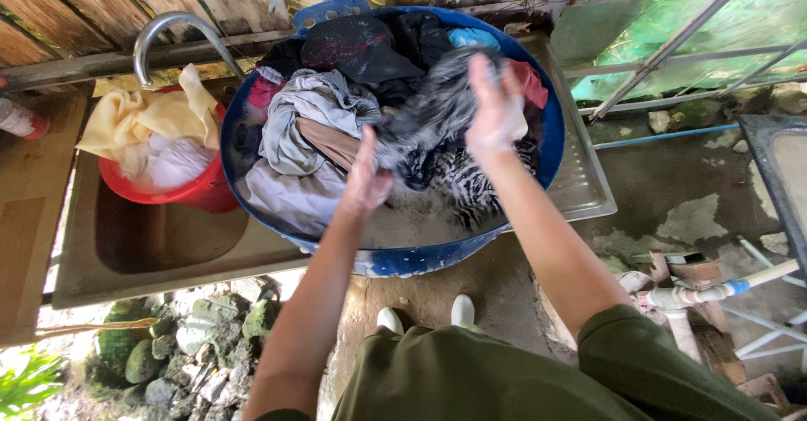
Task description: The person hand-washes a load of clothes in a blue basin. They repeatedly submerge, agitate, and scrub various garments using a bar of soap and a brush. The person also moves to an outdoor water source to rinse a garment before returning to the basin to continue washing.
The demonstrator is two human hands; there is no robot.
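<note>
Both my hands are clamped on the same piece: a black-and-white striped garment (437, 127), soaked and partly blurred. My right hand (496, 110) has it bunched at the upper end, fingers curled shut around the cloth. My left hand (366, 181) grips the lower end, also closed on the fabric (thumb side hidden, so I can't tell exactly how the fingers wrap). The garment stretches between the two hands, its lower part trailing down into grey soapy water (412, 219).

All of this sits over a big blue basin (546, 148), which rests on the draining side of a metal sink (580, 194). The basin is packed: a pale grey cloth (315, 106) and a whitish one at the left, a tan piece (332, 144) tucked between them, dark clothes (361, 47) heaped at the back, a bit of red at the right rim.

Left of the basin, touching it, a red bucket (189, 190) sits in the sink bowl with a yellow cloth (139, 118) draped over white laundry. A curved steel tap (168, 30) arches above the bucket.

Below: my olive-green clothing (471, 379), two white shoe tips (424, 313) on wet concrete, mossy stones (181, 345) to the left, white pipes (714, 291) to the right.
</note>
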